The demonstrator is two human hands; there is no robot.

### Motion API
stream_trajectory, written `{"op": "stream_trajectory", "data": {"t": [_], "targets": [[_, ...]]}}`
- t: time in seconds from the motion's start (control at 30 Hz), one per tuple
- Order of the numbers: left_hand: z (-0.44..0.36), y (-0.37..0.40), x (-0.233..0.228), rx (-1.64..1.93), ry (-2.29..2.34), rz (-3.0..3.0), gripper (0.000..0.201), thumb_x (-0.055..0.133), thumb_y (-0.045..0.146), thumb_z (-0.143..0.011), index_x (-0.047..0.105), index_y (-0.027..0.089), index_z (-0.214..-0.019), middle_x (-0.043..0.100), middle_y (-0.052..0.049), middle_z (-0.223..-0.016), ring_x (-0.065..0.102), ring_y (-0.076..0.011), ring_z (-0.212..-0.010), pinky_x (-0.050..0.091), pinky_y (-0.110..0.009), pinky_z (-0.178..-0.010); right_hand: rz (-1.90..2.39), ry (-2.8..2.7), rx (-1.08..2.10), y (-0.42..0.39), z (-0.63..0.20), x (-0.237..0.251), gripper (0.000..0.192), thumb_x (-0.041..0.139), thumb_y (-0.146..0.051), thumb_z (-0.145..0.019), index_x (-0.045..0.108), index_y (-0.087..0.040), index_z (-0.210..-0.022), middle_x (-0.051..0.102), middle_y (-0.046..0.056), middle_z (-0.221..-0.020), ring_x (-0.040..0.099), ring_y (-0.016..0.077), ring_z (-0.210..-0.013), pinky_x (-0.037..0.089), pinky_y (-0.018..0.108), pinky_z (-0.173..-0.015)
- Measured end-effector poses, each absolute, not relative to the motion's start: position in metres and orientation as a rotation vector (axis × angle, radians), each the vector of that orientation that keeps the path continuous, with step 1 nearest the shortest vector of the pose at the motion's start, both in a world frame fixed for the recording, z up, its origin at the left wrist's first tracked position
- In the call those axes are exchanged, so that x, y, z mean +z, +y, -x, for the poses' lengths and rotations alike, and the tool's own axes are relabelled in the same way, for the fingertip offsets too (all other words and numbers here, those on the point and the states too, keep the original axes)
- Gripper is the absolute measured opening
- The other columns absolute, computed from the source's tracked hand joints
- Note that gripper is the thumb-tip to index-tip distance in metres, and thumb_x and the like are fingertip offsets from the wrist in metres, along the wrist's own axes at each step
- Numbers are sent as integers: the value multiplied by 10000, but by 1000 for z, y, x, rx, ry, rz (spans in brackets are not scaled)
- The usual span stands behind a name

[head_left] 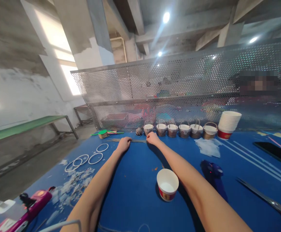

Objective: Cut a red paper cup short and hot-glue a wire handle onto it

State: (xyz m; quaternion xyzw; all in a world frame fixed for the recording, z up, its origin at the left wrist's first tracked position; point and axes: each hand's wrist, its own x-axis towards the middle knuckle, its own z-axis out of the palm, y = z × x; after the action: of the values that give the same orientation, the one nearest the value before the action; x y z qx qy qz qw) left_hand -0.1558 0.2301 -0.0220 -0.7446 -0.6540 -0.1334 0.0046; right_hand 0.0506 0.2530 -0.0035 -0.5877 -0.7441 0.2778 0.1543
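Both my arms reach toward the far side of the blue table. My left hand (124,144) is closed at a bundle of thin brownish strands (139,141); whether they are cord or wire I cannot tell. My right hand (152,138) pinches the same strands farther right, so they stretch nearly straight between the hands. Just beyond my right hand stands a row of several small cups with brown wrapping and looped handles (172,130). A white paper cup with a red base (167,185) stands upright between my forearms.
White rings (95,158) and scraps (75,183) lie left, beside a pink power strip (34,206). Right are a dark blue glue gun (213,175), scissors (263,196), white strips (258,162), a phone (275,151) and stacked cups (229,124). A perforated metal screen (140,87) rises behind.
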Motion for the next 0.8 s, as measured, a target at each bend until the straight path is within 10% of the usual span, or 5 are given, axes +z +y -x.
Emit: {"op": "stream_trajectory", "data": {"t": [0.8], "targets": [[121, 228, -31, -394, -1801, 2473, 304, 564, 328, -923, 582, 175, -1186, 601, -94, -1216, 615, -214, -1028, 534, -430, -872, 1621, -1744, 1062, 254, -58, -8, 327, 595, -327, -933, 572, -159, -1213, 597, 86, -1208, 623, 222, -1004, 542, 413, -833]]}}
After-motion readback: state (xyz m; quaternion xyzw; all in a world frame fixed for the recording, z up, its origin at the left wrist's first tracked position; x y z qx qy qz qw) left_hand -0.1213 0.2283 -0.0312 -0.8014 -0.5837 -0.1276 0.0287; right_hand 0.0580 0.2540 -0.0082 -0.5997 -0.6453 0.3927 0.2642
